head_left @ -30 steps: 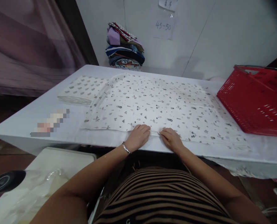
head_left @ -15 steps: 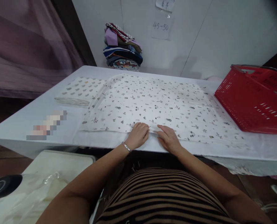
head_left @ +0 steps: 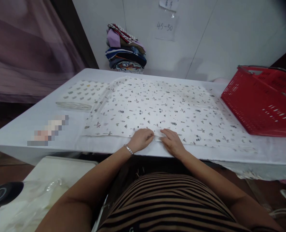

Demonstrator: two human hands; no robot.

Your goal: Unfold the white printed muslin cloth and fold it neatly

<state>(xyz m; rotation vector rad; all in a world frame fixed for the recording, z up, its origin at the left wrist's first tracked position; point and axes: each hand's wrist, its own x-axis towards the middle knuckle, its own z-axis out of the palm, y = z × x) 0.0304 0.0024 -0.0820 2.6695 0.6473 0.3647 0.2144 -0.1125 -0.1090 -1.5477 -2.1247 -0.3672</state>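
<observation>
We rest our left hand (head_left: 142, 139) and right hand (head_left: 172, 141) side by side on the near edge of the printed cloth (head_left: 157, 109), fingers curled down onto its hem and pinching it at the middle, though how firm the grip is we cannot tell. The cloth lies spread flat across the white table (head_left: 24, 129), between a smaller folded cloth (head_left: 82, 93) on the left and a red basket (head_left: 263, 100) on the right. A stack of folded fabrics (head_left: 125, 48) sits against the far wall.

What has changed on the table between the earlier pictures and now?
Almost nothing. The left hand and right hand remain side by side at the near edge of the patterned cloth, fingers pinching its hem. The folded cloth, red basket and clothes pile stayed in place.
</observation>
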